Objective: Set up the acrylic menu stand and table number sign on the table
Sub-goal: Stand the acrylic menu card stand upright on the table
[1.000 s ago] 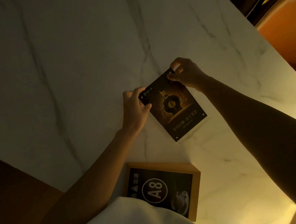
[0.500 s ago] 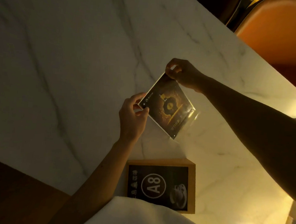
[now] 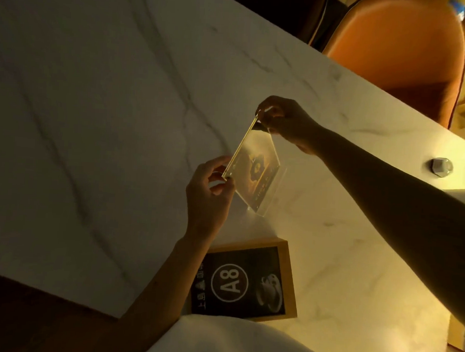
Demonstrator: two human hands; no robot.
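Note:
The clear acrylic menu stand point(image 3: 256, 171) with a dark gold-printed card inside stands nearly upright on the white marble table point(image 3: 94, 114), its lower edge on the tabletop. My left hand point(image 3: 208, 196) pinches its near top corner. My right hand point(image 3: 285, 122) pinches its far top corner. The table number sign point(image 3: 243, 280), a wood-framed black card marked A8, lies flat on the table near me, below the stand and apart from it.
An orange chair point(image 3: 400, 44) stands past the table's far edge. A small faceted glass object point(image 3: 440, 166) sits near the table's right corner. White cloth point(image 3: 230, 342) on my body covers the near edge. Dark floor shows at lower left.
The menu stand went from lying almost flat to standing nearly on edge, tilted up by both hands. The view shifted, showing more of the chair.

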